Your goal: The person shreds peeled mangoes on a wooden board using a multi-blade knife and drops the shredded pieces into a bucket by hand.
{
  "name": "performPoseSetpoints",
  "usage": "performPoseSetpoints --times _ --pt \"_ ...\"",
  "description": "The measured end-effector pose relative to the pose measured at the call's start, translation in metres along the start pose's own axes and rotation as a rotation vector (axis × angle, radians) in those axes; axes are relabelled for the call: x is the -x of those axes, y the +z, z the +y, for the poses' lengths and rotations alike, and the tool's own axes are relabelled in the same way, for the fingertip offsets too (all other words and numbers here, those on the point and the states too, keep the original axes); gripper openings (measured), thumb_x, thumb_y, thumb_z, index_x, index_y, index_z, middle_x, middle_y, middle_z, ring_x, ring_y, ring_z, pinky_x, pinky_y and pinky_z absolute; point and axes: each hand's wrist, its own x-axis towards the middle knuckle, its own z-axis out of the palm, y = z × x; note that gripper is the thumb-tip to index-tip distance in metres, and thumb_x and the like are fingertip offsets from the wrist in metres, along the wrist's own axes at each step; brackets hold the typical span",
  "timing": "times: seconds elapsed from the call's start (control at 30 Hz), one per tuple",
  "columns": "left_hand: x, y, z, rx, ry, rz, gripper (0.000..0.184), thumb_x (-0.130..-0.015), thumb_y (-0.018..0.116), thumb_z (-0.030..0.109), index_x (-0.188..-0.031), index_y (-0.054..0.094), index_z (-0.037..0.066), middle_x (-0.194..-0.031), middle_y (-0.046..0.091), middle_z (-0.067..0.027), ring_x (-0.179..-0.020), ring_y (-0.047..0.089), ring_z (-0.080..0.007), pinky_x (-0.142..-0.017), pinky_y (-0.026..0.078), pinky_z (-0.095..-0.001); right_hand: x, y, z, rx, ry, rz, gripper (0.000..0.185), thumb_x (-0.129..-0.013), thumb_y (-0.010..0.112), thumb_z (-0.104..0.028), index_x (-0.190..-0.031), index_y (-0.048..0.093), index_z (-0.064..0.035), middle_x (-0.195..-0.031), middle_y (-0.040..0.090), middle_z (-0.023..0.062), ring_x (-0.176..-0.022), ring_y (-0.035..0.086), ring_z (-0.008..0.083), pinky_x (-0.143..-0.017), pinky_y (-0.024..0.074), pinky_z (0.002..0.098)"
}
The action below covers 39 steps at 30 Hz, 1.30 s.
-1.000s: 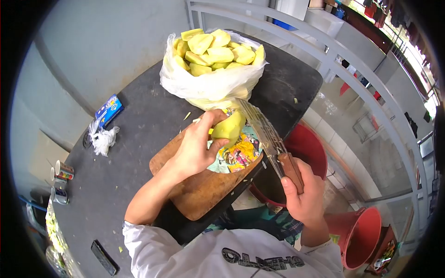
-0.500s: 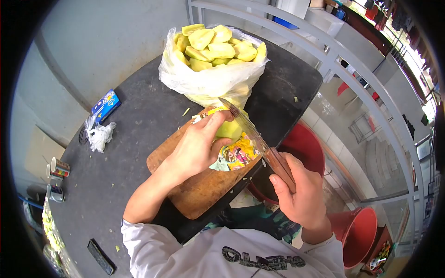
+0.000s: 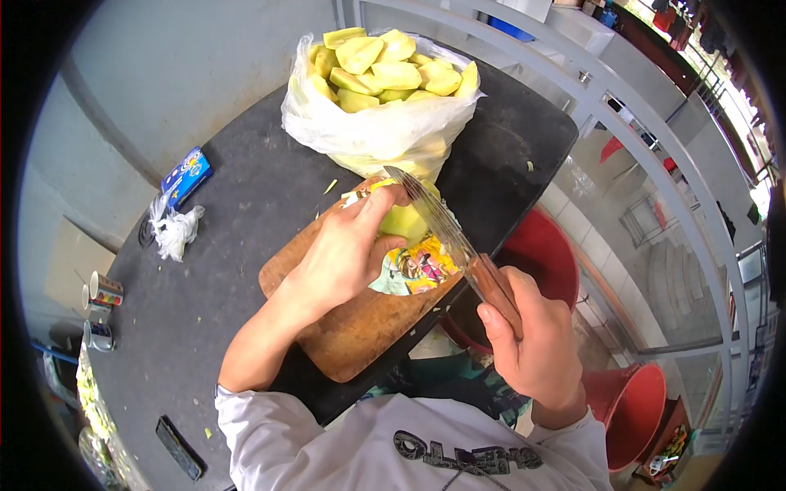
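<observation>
My left hand (image 3: pixel 340 250) is closed around a peeled, pale green piece of fruit (image 3: pixel 404 223), with fingers and thumb gripping its left side. My right hand (image 3: pixel 542 348) grips the wooden handle of a knife (image 3: pixel 446 229). Its long blade slants up and left over the fruit, the tip near my left fingertips; whether the edge touches the fruit I cannot tell. Under the fruit lies a colourful printed sheet (image 3: pixel 424 266) on a wooden cutting board (image 3: pixel 348 348). Just beyond the board stands a white plastic bag (image 3: pixel 368 139) full of similar peeled pieces (image 3: pixel 397 75).
On the black table (image 3: pixel 221 270) are a blue packet (image 3: pixel 188 176), a crumpled plastic bag (image 3: pixel 175 233), cups (image 3: pixel 106 288) and a phone (image 3: pixel 179 448). Red buckets (image 3: pixel 553 258) stand below the right edge, beside a grey metal railing (image 3: pixel 655 168).
The whole view has shifted slightly. Both hands keep their grips, and the knife stays over the fruit with little visible movement.
</observation>
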Motion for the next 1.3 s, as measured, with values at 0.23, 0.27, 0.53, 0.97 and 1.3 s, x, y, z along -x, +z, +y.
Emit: performPoseSetpoints --times 0.23,0.27,0.53,0.97,1.3 --pt "-0.002 -0.001 0.001 -0.014 0.008 0.009 0.054 -0.085 0.078 -0.006 -0.131 0.051 0.002 -0.122 0.067 -0.0204 -0.112 0.07 -0.0388 -0.085 0.067 -0.0424 -0.002 0.002 0.002 0.053 0.016 -0.015 0.038 -0.097 0.07 -0.015 -0.123 0.056 0.0088 -0.076 0.067 0.0219 -0.063 0.069 0.0404 -0.055 0.0535 0.0454" --pt "-0.002 0.0 0.0 -0.013 0.008 0.006 0.054 -0.085 0.078 -0.006 -0.131 0.051 0.002 -0.122 0.067 -0.0204 -0.112 0.07 -0.0388 -0.085 0.067 -0.0424 -0.001 0.002 0.001 0.065 0.014 -0.011 0.038 -0.097 0.07 -0.016 -0.123 0.056 0.0084 -0.075 0.067 0.0216 -0.063 0.069 0.0402 -0.054 0.0533 0.0453" --pt "0.001 0.001 0.007 -0.018 -0.021 -0.007 0.053 -0.084 0.08 -0.006 -0.129 0.053 0.002 -0.122 0.068 -0.0177 -0.11 0.071 -0.0355 -0.085 0.066 -0.0423 0.0 -0.008 -0.007 0.064 0.082 -0.05 0.037 -0.097 0.07 -0.019 -0.123 0.058 0.0044 -0.078 0.068 0.0211 -0.065 0.069 0.0411 -0.057 0.0533 0.0454" --pt "-0.01 -0.011 0.007 0.018 0.0 -0.013 0.052 -0.083 0.083 0.001 -0.127 0.056 0.004 -0.123 0.067 -0.0141 -0.106 0.071 -0.0298 -0.078 0.063 -0.0405 -0.008 0.019 0.023 0.25 0.136 -0.237 0.033 -0.101 0.064 -0.027 -0.111 0.059 0.0051 -0.06 0.064 0.0195 -0.055 0.067 0.0412 -0.053 0.0547 0.0508" --pt "-0.041 0.001 -0.015 -0.11 0.141 0.053 0.017 -0.094 0.075 0.012 -0.105 0.074 0.0 -0.088 0.07 -0.0157 -0.075 0.07 -0.0338 -0.067 0.056 -0.0398 -0.021 0.017 0.011 0.364 0.078 -0.303 0.039 -0.101 0.065 -0.028 -0.113 0.061 0.0088 -0.058 0.064 0.0168 -0.055 0.069 0.0353 -0.05 0.0552 0.0453"
